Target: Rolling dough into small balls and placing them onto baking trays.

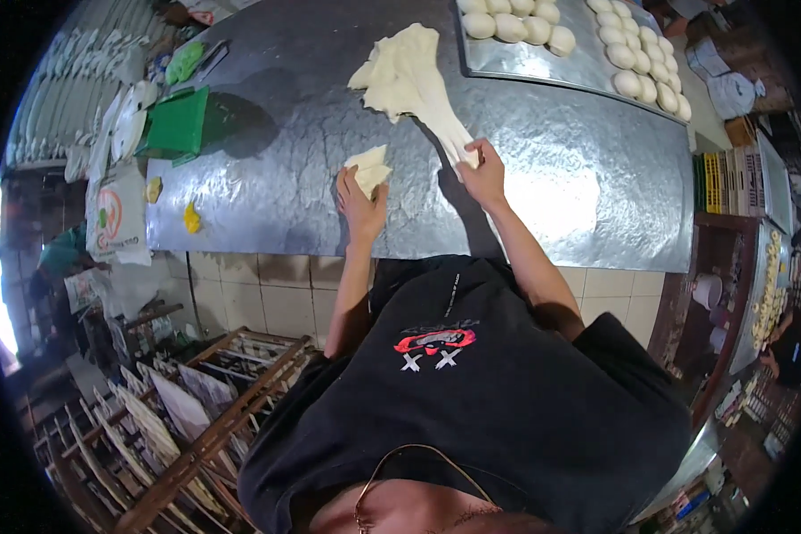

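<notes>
A large pale piece of dough (404,73) lies toward the far side of the metal worktable (285,133). It narrows into a stretched strip that runs toward me. My right hand (483,175) grips the near end of that strip, its fingers closed on it. Left of it, my left hand (362,201) is curled around a smaller, folded piece of dough (369,171), apart from the big one. The small piece sits at or just above the tabletop; I cannot tell which.
Trays (543,78) of several round dough balls (510,28) stand at the far right. On the left are a green plastic container (175,125), a small yellow item (192,217) and a printed plastic bag (117,214). A rack (214,392) stands at the lower left; crates (725,182) are at the right.
</notes>
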